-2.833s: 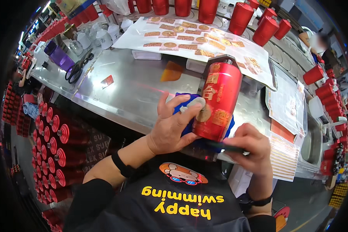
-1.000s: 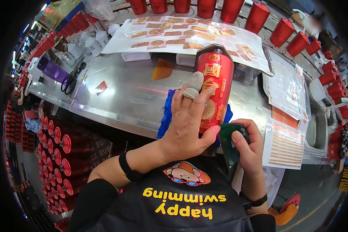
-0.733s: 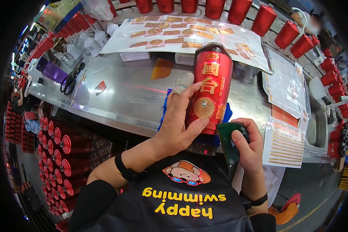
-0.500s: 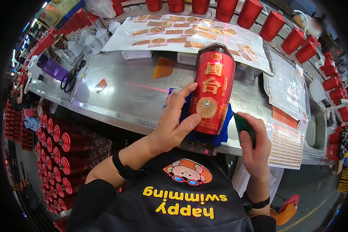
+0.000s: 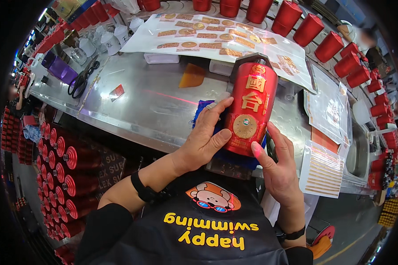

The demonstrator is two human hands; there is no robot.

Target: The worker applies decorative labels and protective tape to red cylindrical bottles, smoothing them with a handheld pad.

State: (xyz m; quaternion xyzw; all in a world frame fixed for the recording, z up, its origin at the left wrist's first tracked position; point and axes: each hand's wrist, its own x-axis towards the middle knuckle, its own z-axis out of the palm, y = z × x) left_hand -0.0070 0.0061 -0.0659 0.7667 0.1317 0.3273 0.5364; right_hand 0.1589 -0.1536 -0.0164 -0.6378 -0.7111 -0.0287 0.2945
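A red bottle (image 5: 254, 106) with gold characters and a round gold medallion leans back, its neck end in a dark angular holder (image 5: 234, 70). Under its lower end lies a blue cloth (image 5: 202, 110). My left hand (image 5: 208, 137) grips the bottle's left side, thumb across the front near the medallion. At the lower right side, my right hand (image 5: 281, 165) has its thumb and fingers around the bottle's edge. A dark green scraper-like piece (image 5: 270, 149) shows partly beside the right fingers; most of it is hidden.
Sheets of gold labels (image 5: 199, 37) lie behind the bottle, and a striped label sheet (image 5: 322, 170) hangs over the right edge. An amber scraper (image 5: 191, 76), scissors (image 5: 84, 79) and a purple bottle (image 5: 59, 70) are on the steel table. Red bottles (image 5: 77, 176) are stacked left; a sink (image 5: 358, 150) is right.
My right hand has moved left from the green piece, now largely hidden, onto the bottle's lower right side. My left hand stays on the bottle. The view has shifted slightly.
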